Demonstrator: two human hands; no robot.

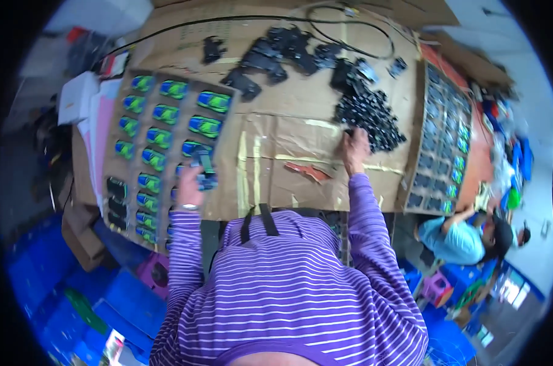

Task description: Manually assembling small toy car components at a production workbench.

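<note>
My left hand (pixel 191 186) is closed around a small dark piece with a greenish face (pixel 204 163), blurred by motion. It is just over the right side of a cardboard tray (pixel 220 125) with rows of green-and-blue pieces that look like toy cars (pixel 204 126). My right hand (pixel 356 149) is at the near edge of a heap of small glossy black parts (pixel 369 113). Its fingers are curled in at the heap, and whatever they pinch is hidden among the parts.
Larger black pieces (pixel 264 60) lie at the back, near a black cable (pixel 228 22). A torn reddish scrap (pixel 308 171) lies on the cardboard-covered table (pixel 276 192). Another tray (pixel 415 165) of dark and green pieces stands right. Beyond it works a person in light blue (pixel 456 241).
</note>
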